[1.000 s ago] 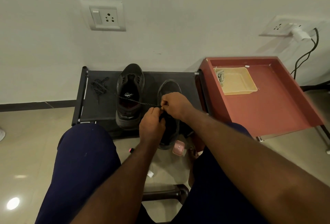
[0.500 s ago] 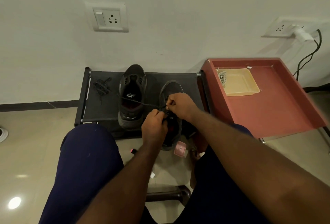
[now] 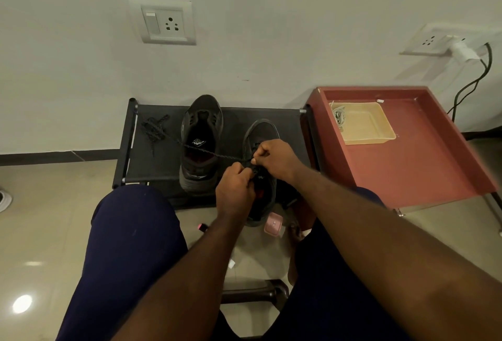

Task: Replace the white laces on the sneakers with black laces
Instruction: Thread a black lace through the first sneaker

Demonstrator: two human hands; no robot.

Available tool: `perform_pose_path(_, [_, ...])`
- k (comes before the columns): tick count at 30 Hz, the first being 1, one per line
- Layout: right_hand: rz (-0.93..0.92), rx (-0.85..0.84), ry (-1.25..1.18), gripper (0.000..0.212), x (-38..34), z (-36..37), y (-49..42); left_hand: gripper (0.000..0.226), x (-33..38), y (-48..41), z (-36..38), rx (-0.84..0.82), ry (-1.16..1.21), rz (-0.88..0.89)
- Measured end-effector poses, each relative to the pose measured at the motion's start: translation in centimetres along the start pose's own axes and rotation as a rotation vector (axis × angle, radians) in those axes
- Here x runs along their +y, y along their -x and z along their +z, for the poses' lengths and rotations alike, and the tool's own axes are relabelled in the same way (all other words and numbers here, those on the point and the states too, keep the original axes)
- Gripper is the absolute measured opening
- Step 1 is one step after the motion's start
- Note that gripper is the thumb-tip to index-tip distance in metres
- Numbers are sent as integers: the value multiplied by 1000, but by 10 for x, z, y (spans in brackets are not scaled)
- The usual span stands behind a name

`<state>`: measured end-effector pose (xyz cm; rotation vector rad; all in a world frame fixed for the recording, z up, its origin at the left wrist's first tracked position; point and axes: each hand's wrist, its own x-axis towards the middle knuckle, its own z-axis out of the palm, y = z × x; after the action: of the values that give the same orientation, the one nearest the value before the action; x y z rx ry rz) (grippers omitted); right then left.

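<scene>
Two dark sneakers stand on a low black rack [image 3: 152, 161]. The left sneaker [image 3: 201, 145] has no lace in it. Both hands work over the right sneaker [image 3: 262, 134]. My right hand [image 3: 274, 159] pinches a black lace [image 3: 209, 153] at the eyelets. From there the lace runs taut to the left, across the left sneaker, to a loose black bundle [image 3: 154, 130] on the rack. My left hand [image 3: 235, 191] grips the right sneaker's tongue area, its fingers curled; what exactly it pinches is hidden. White laces [image 3: 338, 116] lie in a beige tray [image 3: 364, 126].
The beige tray sits on a red-brown side table [image 3: 423, 161] to the right. A small pink case [image 3: 273, 225] lies on the tiled floor by the right sneaker's heel. My knees in dark trousers frame the rack. A wall socket [image 3: 167, 24] and a plugged charger [image 3: 463, 49] are behind.
My right hand has shifted slightly forward over the right sneaker and the lace stays pulled taut. My left hand has barely moved.
</scene>
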<state>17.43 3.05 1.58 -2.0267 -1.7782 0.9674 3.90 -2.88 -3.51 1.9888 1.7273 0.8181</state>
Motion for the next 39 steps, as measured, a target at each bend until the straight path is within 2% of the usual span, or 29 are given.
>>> perform_pose_path(6, [-8, 11, -23, 18, 2, 1, -1, 4, 0, -2, 1, -16, 26, -26])
perform_pose_path(10, [17, 12, -90, 7, 4, 2, -2, 4, 0, -1, 1, -16, 38, -42])
perform_pose_path(15, [29, 8, -83, 13, 4, 4, -3, 4, 0, -2, 0, -18, 41, -53])
perform_pose_path(18, [2, -38, 12, 17, 2, 2, -4, 4, -1, -3, 0, -26, 44, -72])
perform_pose_path(23, [-87, -135, 310, 27, -8, -2, -8, 6, 2, -3, -1, -63, 67, -101])
perform_pose_path(26, [-78, -170, 372, 24, -10, -6, -5, 25, 3, -8, -6, -90, 132, -144])
perform_pose_path(29, [-75, -18, 238, 24, -2, -5, 15, 51, 2, -16, -8, -169, 99, -114])
perform_pose_path(31, [-70, 105, 204, 20, 1, -2, 33, 51, -1, -20, -6, -209, 69, -91])
perform_pose_path(35, [-13, 0, 369, 33, -2, 9, 48, 40, -3, -19, -2, -238, 65, -85])
perform_pose_path(39, [40, 43, 417, 22, -12, 15, 41, 37, -3, -20, 0, -234, 79, -101])
